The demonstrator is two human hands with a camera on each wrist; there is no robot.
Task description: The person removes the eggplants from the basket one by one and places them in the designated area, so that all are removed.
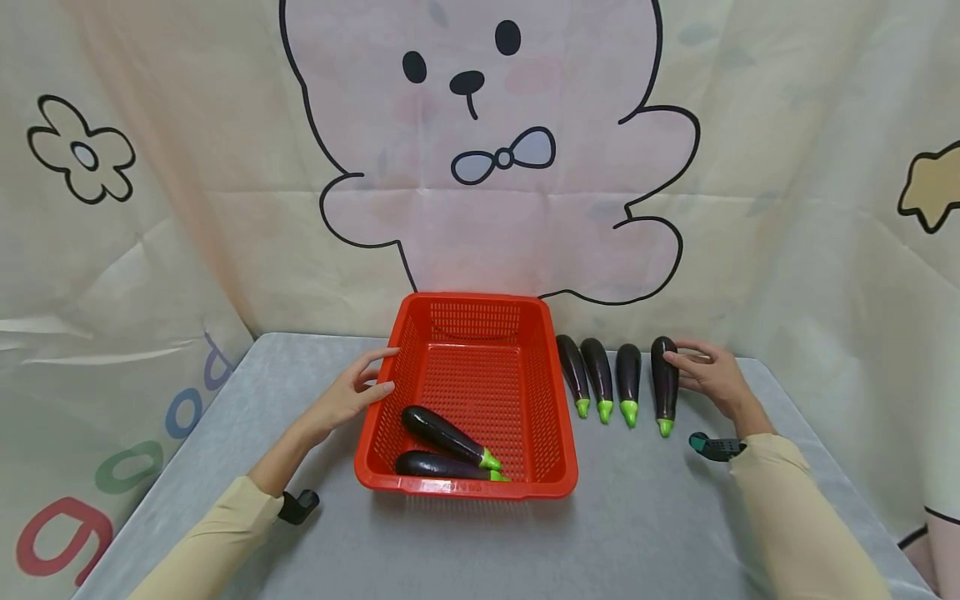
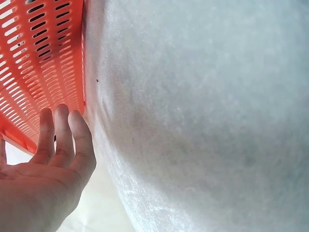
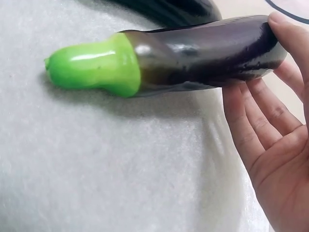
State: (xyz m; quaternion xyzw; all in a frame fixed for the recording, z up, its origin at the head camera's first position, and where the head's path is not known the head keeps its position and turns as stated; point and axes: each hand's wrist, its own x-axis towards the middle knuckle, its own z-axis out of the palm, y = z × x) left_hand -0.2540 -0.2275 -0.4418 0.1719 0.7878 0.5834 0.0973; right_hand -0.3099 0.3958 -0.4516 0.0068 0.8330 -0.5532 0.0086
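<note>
A red plastic basket (image 1: 471, 492) has two dark eggplants inside, one (image 1: 442, 433) lying above the other (image 1: 438, 465) near its front wall. My left hand (image 1: 347, 400) is at the basket's left side, fingers extended along the outer wall and thumb at the rim; the left wrist view shows this hand (image 2: 53, 174) beside the perforated wall (image 2: 48, 58). At the right end of a row of eggplants, my right hand (image 1: 712, 375) holds the last one (image 1: 664, 383) by its upper part. In the right wrist view, thumb and fingers lie on either side of this eggplant (image 3: 203, 53).
Three more eggplants (image 1: 573, 371) (image 1: 597, 371) (image 1: 628, 375) lie in a row between the basket and the held one, green ends toward the front. A grey cloth (image 1: 637, 525) covers the table. Behind stands a printed curtain (image 1: 480, 225).
</note>
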